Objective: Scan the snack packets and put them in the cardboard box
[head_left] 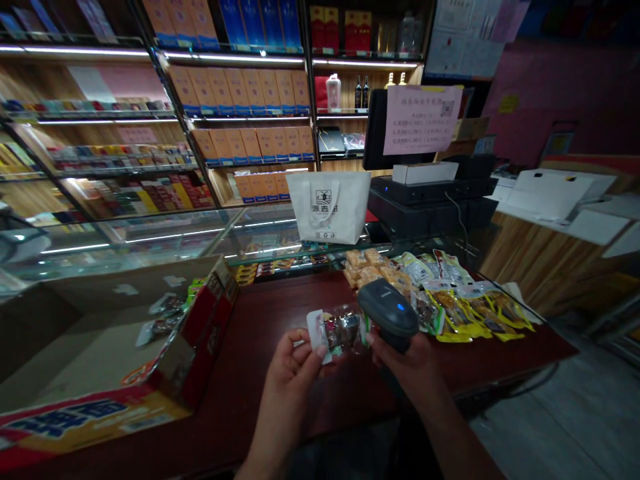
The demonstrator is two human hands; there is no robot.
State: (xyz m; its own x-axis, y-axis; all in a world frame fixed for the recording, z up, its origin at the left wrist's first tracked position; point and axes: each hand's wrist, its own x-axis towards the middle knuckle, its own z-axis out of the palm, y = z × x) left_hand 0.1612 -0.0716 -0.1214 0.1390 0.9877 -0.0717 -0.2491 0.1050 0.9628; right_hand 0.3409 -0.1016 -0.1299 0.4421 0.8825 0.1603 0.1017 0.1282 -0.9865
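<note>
My left hand (295,357) pinches a small clear snack packet (345,328) by its white end, holding it above the dark red counter (260,333). Dark pieces show through the packet's film. Closed round a black barcode scanner (387,310) is my right hand (407,360); a blue light glows on the scanner's top. The scanner's head is beside the packet's right end, and I cannot tell whether they touch. Just beyond the scanner lie tan square packs (370,267) and yellow-edged snack packets (450,310).
An open cardboard box (185,353) with a few packets inside stands at the left. A white bag (327,207) stands on the glass case behind. The monitor (377,130) with a paper sheet is at the back right. Shelves of boxed goods line the wall.
</note>
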